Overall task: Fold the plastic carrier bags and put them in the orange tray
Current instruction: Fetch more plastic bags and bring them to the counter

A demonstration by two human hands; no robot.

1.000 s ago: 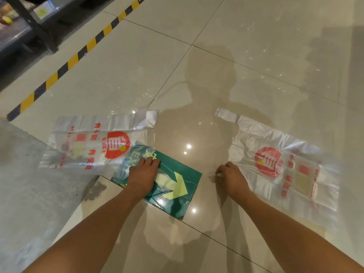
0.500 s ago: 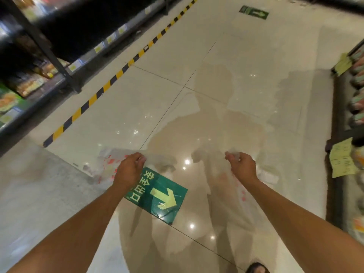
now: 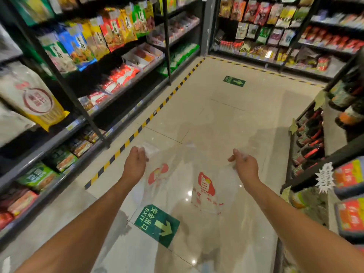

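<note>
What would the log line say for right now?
left hand: holds left bag | right hand: holds right bag | both: hanging, unfolded | orange tray: not seen

Aisle floor (image 3: pixel 246 119) closed in by shelving on three sides.
The left hand (image 3: pixel 136 164) holds the left bag (image 3: pixel 157 174) and the right hand (image 3: pixel 245 166) holds the right bag (image 3: pixel 206 186); the bags hang side by side above the floor. The near floor sign (image 3: pixel 157 225) lies between the arms, the far floor sign (image 3: pixel 234 81) well ahead. Floor tape (image 3: pixel 149 119) runs along the foot of the left shelving (image 3: pixel 88 75); the right shelving (image 3: pixel 325 144) stands opposite, and the back shelving (image 3: pixel 275 32) closes the far end.
</note>
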